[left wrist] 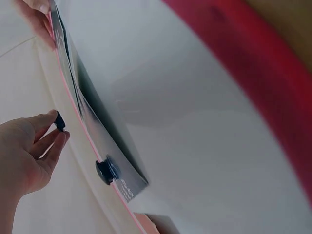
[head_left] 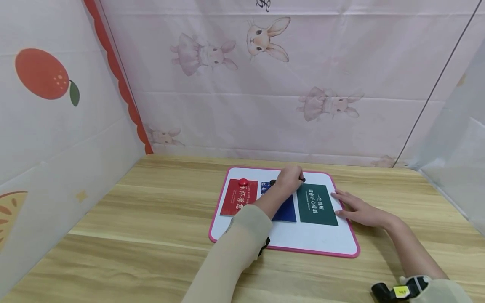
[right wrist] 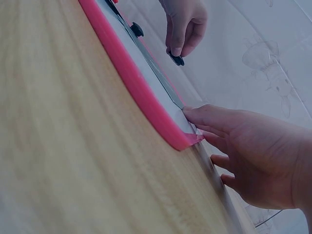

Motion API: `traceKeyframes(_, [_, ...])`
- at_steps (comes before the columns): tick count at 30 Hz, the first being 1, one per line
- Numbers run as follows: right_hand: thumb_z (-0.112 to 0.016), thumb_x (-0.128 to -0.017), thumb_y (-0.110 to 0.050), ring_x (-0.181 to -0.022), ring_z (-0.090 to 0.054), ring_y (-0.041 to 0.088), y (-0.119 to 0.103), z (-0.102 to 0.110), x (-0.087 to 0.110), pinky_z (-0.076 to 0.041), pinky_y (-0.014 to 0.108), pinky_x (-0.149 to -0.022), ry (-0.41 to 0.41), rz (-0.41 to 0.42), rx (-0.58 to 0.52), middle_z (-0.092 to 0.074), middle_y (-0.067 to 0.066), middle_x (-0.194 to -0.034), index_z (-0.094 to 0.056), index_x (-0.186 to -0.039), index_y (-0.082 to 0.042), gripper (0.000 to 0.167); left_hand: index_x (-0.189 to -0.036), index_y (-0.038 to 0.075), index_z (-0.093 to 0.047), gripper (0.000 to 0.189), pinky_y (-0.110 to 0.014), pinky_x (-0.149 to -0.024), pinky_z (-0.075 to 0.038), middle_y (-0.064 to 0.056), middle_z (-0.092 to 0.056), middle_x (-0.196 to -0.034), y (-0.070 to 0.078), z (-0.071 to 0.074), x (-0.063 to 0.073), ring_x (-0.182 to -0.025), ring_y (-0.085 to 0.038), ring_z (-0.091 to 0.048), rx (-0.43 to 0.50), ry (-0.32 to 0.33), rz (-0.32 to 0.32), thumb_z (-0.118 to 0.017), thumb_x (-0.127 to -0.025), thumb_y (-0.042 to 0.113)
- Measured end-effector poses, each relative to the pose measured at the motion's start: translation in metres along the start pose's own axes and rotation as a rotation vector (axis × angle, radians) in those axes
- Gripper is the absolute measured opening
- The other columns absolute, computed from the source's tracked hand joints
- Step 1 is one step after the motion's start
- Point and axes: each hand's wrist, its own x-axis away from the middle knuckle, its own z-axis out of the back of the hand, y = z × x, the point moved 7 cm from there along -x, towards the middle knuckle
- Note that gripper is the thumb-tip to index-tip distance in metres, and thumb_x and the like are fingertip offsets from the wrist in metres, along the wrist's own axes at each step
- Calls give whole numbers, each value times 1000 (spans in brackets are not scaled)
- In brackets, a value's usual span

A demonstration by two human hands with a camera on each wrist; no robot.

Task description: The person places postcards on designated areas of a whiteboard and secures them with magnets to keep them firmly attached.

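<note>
A whiteboard with a pink rim (head_left: 284, 250) lies on the table, bearing a red card (head_left: 229, 203), a blue card (head_left: 286, 212) and a green card (head_left: 322, 206). My left hand (head_left: 289, 180) pinches a black round magnet (left wrist: 59, 121) between thumb and fingers, above the top edge of the green card. A second black magnet (left wrist: 103, 171) sits on the blue card, partly hidden in the head view. On the red card is a red magnet (head_left: 243, 182). My right hand (head_left: 361, 210) rests along the board's right edge, its thumb at the rim beside the green card.
The wooden table (head_left: 125, 235) extends around the board on all sides. A wall sheet printed with rabbits (head_left: 261, 75) rises behind it. Another printed sheet (head_left: 68, 139) stands at the left, and a pale sheet (head_left: 454, 155) at the right.
</note>
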Motion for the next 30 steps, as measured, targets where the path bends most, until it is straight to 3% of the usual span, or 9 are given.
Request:
traceKeyframes(17, [-61,-88,-26,-128,-7,51,1,0,0,-11,69,-94,-6,-5,-10,-11,30,-145,-25,-142,1,71,-89,14,-65,4,-17,-67,-44,5,-58,-81,21,-16,-6,-73,-6,-51,-1,-55,16,-65,-87,17])
traceKeyframes(30, [-59,-88,-30,-127,-6,51,2,0,1,-10,70,-93,-1,7,-17,-11,30,-144,-24,-143,0,72,-90,16,-67,6,-17,-65,-45,6,-58,-79,25,-25,-12,-70,-5,-51,-52,-73,35,-66,-87,20])
